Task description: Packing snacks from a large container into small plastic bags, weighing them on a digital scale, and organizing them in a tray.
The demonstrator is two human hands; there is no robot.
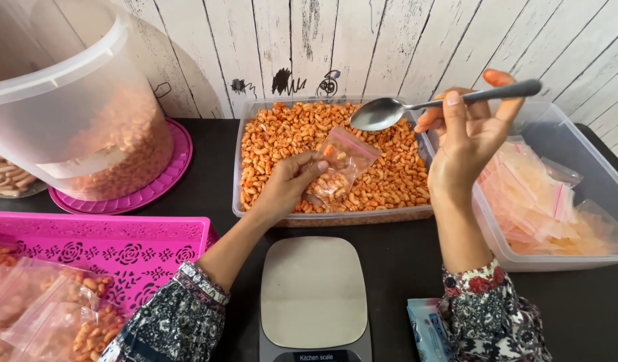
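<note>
Two clear plastic tubs stand along the back edge of the dark table. The largest item, a round clear bucket with orange snack pieces inside, sits on a pink lid at the back left corner. The snack tub, centre back, is filled with orange curled snack pieces. The bag tub, at the right edge, holds a pile of empty clear zip bags. A pink basket at the front left corner contains filled bags. A grey kitchen scale lies at the front edge, centre, its plate bare. A blue packet lies just beside the scale, near the right sleeve.

The left hand is closed around the small zip bag, thumb on its front; the bag is partly filled and held tilted over the front of the snack tub. The right hand pinches the handle of a metal spoon between thumb and fingers, raised above the tub. The spoon bowl hangs empty just above the bag mouth, not touching it.
</note>
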